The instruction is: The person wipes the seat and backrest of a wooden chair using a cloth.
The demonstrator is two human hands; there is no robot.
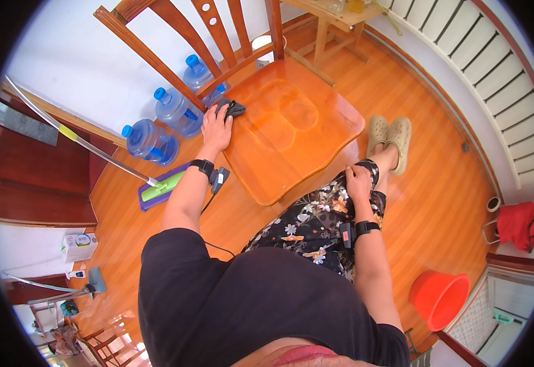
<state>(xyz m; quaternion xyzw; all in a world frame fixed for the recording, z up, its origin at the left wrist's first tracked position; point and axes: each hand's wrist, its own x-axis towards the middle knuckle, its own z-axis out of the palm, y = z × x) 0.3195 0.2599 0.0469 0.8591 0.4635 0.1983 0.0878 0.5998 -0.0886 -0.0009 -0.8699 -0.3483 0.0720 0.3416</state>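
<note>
My left hand [217,127] presses a dark grey cloth [234,109] onto the rear left corner of a wooden chair's seat [290,121], right by the foot of a backrest post. The glossy orange-brown seat has a worn, paler patch. Slatted, the chair's backrest [221,34] rises beyond the hand. On the knee of my floral trousers [326,208] rests my right hand [358,182], its fingers curled and partly hidden. Each wrist wears a black strap with a small device.
Several blue water jugs [152,142] line the wall beside the chair. A flat mop [163,187] lies to the left. A red bucket [439,298] stands at lower right. Behind the chair are a wooden table [335,16] and a white bin [262,46]. White railings [473,55] curve along the right.
</note>
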